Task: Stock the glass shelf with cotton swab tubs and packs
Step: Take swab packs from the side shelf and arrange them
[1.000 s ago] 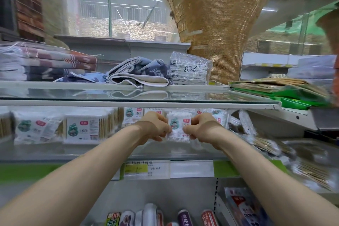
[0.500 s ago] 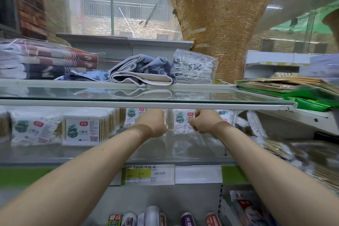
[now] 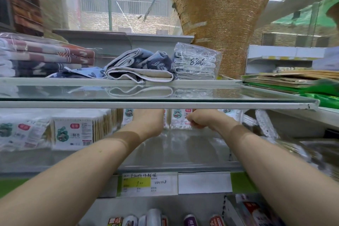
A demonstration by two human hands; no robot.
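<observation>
A white cotton swab pack (image 3: 180,119) with a cartoon label stands upright at the back of the lower glass shelf (image 3: 176,154). My left hand (image 3: 149,122) grips its left edge, fingers mostly hidden behind the hand. My right hand (image 3: 202,119) pinches its right edge with curled fingers. Both hands reach in under the upper glass shelf (image 3: 165,105). More of the same packs (image 3: 128,115) stand behind. Boxes of wooden-stick swabs (image 3: 73,132) and loose packs (image 3: 18,134) fill the shelf's left part.
Folded towels (image 3: 139,68) and a bagged stack marked 8306 (image 3: 196,63) lie on the upper shelf. Loose swab packs (image 3: 266,124) pile up at the right. A price label (image 3: 146,182) is on the shelf front, with bottles (image 3: 154,218) below.
Both hands have carried the pack from the shelf's front towards its back, further under the upper glass shelf. The pack now stands in line with the rear packs.
</observation>
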